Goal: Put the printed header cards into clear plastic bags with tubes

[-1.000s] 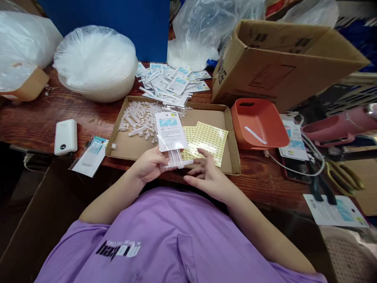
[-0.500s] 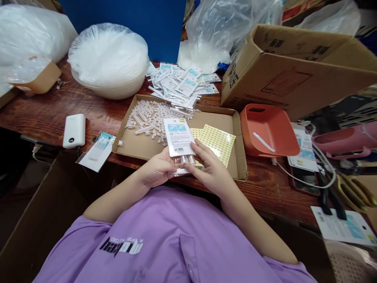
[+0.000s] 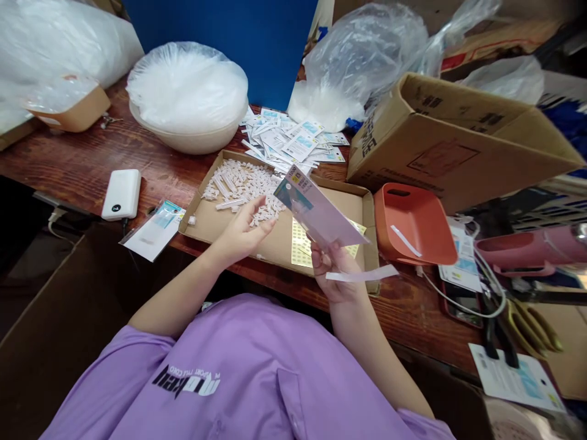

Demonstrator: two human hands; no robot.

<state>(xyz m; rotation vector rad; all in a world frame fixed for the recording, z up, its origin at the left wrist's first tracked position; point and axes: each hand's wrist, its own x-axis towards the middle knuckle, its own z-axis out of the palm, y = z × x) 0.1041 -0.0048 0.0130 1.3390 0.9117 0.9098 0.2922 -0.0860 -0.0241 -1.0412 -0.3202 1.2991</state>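
My right hand [image 3: 336, 269] is closed on the bottom end of a clear plastic packet [image 3: 316, 211] with a printed card inside, lifted and tilted over a shallow cardboard tray [image 3: 367, 211]. A thin white strip [image 3: 362, 275] sticks out to the right below that hand. My left hand [image 3: 243, 229] hovers over the tray with loosely curled, parted fingers and nothing in it, just beside a heap of several small white plastic pieces [image 3: 241, 186]. Yellow sticker sheets [image 3: 300, 244] lie in the tray under the packet.
Behind the tray lies a pile of printed packets [image 3: 293, 137]; a bag-covered bowl [image 3: 190, 107] stands at the back left. An orange bin [image 3: 413, 223] and a big cardboard box [image 3: 458, 137] sit to the right. A white power bank [image 3: 121, 194] and one packet [image 3: 153, 229] lie left.
The packet was held by both hands low over the tray; now my right hand alone has lifted and tilted it, and my left hand has let go and moved toward the white pieces.
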